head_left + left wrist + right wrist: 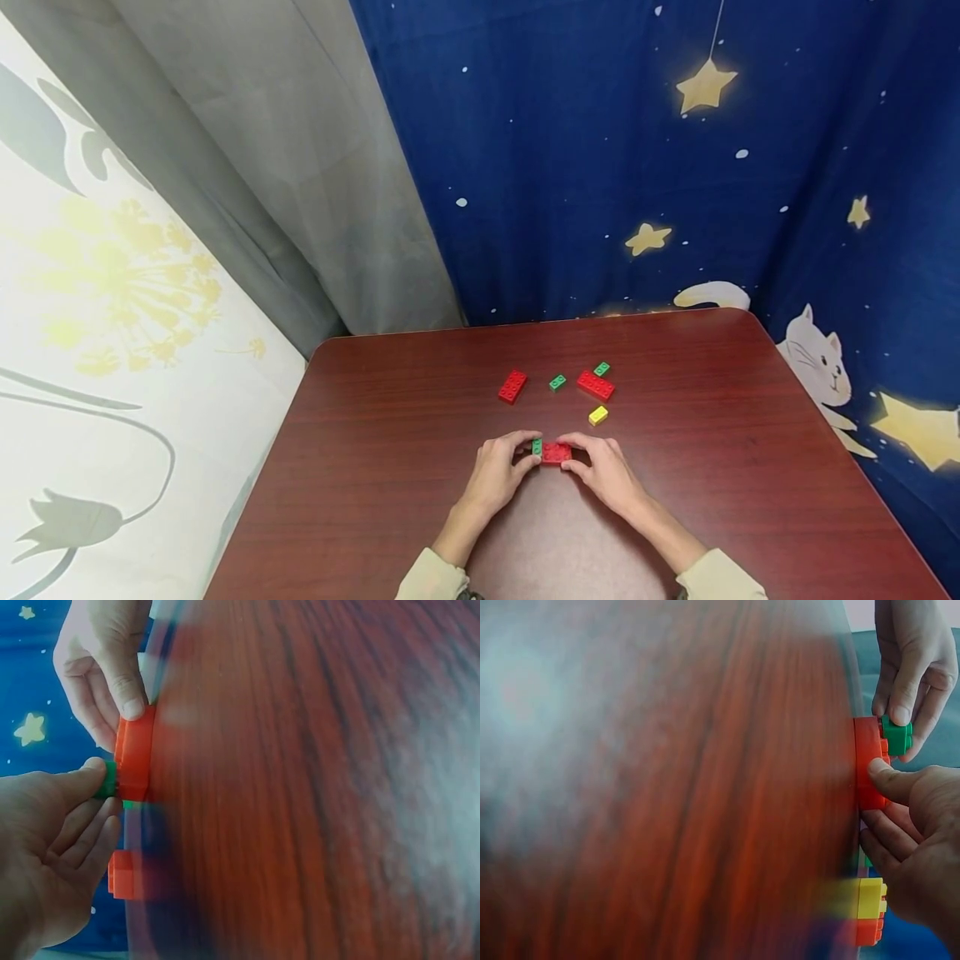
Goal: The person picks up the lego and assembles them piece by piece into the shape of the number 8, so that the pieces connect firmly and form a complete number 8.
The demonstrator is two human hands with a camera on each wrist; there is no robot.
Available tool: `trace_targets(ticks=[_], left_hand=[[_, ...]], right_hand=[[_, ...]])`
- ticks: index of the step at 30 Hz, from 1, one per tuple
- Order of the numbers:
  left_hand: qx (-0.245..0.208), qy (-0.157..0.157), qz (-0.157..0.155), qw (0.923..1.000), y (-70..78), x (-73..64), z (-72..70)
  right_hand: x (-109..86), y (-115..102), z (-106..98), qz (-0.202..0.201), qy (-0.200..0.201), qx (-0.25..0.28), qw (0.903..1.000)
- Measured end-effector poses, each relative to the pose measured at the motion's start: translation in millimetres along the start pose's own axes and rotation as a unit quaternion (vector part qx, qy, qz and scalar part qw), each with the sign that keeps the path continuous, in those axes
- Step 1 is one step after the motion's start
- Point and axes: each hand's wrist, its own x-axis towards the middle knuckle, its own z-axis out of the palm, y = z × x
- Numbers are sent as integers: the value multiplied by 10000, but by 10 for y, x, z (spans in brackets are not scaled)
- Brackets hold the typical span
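- While my left hand pinches the small green brick between thumb and fingers, my right hand is clamped on the sides of the long red brick.
- Both held bricks are between my hands, around the middle of the table, farther from its far edge than the loose pieces. The green one is at the left end of the red one, on its studded top.
- As I judge, one joining is in work: the green brick is placed, but whether it is pressed fully down, I cannot tell.
- Five pieces lie unjoined toward the far edge: the left loose red brick, the middle loose green brick, the right loose red brick, the farthest green brick and the yellow brick, which is nearest to my hands. If they also belong to the build, most of it is left.
- All bricks look like hard, smooth plastic, box-shaped, with round studs.
- The table shows red-brown wood grain, a soft shine and rounded far corners.
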Motion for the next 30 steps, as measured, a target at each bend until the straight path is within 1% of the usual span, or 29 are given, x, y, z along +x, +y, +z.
trace_targets(ticks=[4,8,12,15,19,25,30], left_hand=[[-16,-19,-42,10000,-16,1,13],[-319,2,26,9995,-38,10,-1],[-594,117,15,9982,-66,45,-26],[-644,230,34,9976,-81,68,-30],[-754,236,46,9969,-108,51,5],[-1119,284,-140,9932,-134,8,66],[-1203,234,-241,9922,-148,8,88]], right_hand=[[15,16,-8,-72,44,10,10000],[36,29,-17,-117,89,79,9999],[52,31,-29,-55,61,117,9999],[55,35,-31,-6,68,128,9999],[42,32,-33,-21,84,198,9998],[26,30,-39,71,23,253,9997],[17,43,-39,105,29,232,9997]])
